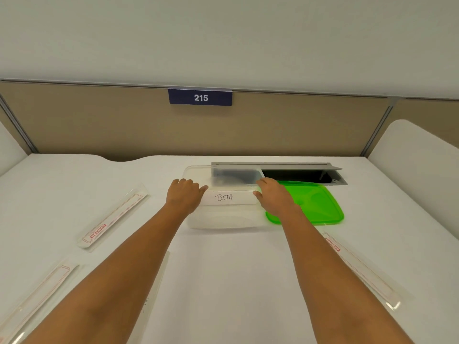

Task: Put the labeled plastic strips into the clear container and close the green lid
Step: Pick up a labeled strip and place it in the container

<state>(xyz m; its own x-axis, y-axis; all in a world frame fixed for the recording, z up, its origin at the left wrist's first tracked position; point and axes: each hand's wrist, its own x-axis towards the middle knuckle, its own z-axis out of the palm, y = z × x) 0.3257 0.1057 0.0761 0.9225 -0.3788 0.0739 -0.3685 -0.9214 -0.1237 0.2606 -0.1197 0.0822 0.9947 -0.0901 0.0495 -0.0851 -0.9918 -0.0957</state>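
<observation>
With both hands gripping the container (223, 217), left hand (182, 196) at nine o'clock, right hand (274, 197) at three, the lid (320, 204) lies off.

White desk (223, 281); tan partition (99, 120) behind, "215" sign (200, 97).

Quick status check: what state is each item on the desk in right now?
Clear container: open, held at both ends.
Green lid: off, flat beside the container.
Labeled strips: out on the desk.
Desk cable hatch: flap open.
Left hand, right hand: on the container.
</observation>
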